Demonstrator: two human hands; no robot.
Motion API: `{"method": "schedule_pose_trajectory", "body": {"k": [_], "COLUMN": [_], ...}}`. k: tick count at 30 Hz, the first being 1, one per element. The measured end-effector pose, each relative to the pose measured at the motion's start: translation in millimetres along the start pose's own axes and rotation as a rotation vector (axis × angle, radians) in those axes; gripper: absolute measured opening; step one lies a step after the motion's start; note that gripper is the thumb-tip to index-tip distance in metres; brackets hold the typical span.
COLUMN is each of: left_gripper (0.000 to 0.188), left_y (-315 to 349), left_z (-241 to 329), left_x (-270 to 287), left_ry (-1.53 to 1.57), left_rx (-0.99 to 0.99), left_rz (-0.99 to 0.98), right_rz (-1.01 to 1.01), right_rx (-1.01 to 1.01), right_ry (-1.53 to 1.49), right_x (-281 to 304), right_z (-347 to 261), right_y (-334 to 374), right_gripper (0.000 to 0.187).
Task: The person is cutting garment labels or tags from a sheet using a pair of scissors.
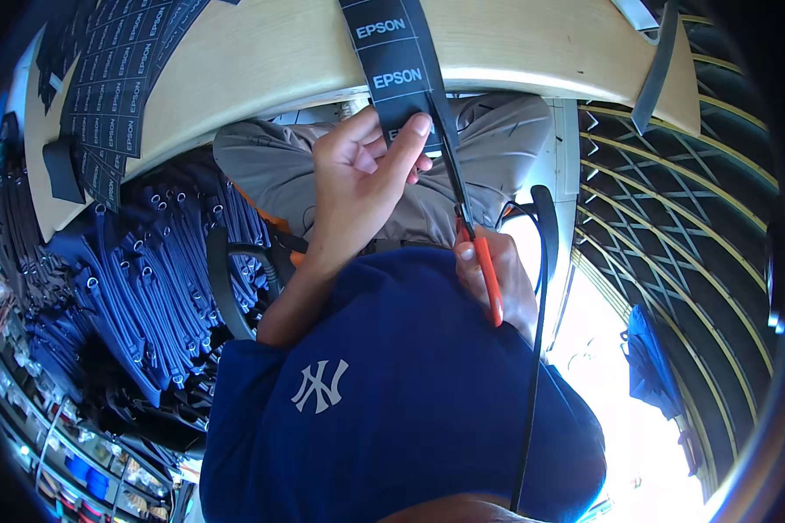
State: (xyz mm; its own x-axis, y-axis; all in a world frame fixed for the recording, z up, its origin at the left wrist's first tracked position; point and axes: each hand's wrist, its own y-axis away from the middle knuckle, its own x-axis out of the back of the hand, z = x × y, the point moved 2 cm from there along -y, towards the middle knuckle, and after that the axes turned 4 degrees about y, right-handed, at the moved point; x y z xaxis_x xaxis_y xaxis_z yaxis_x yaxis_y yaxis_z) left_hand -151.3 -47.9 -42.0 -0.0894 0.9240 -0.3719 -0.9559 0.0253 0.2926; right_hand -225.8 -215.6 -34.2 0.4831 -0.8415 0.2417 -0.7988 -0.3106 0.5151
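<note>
Above the lap [427, 207], the left hand [364, 166] pinches a black strip [398, 70]; the right hand [512, 270] grips orange-handled scissors [466, 218].

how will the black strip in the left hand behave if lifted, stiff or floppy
The black strip is probably light: the left hand pinches just its near end. It looks thin, so may flex, though the visible length runs fairly straight rather than limp.

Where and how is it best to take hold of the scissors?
Best by the orange handle, I judge, from the person's right side, where the right hand holds it: the handle slants back toward the blue shirt, while the long dark blades point away, beside the black strip.
</note>
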Motion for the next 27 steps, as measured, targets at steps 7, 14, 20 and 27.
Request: {"method": "schedule_pose_trajectory", "body": {"k": [7,14,20,27], "left_gripper": [0.015,0.013,0.011,0.011], "left_y": [-2.1,4.3,6.0,7.0], "left_z": [2.0,0.3,-2.0,-0.7], "left_x": [-3.1,-3.7,-5.5,-6.9], "left_ry": [-0.03,-0.049,-0.086,-0.105], "left_rx": [-0.042,-0.001,-0.007,0.0], "left_rz": [-0.018,-0.038,-0.079,-0.083], "right_rz": [-0.007,-0.078,-0.077,-0.041], "right_rx": [0.023,0.153,0.134,0.052], "right_ry": [-0.039,-0.105,-0.107,-0.102], "right_x": [-1.2,-8.4,-6.8,-9.2], "right_z": [1.7,14.3,13.9,13.3], "right_y": [2.1,-2.7,-3.2,-2.8], "right_gripper": [0.046,0.075,0.076,0.07]}}
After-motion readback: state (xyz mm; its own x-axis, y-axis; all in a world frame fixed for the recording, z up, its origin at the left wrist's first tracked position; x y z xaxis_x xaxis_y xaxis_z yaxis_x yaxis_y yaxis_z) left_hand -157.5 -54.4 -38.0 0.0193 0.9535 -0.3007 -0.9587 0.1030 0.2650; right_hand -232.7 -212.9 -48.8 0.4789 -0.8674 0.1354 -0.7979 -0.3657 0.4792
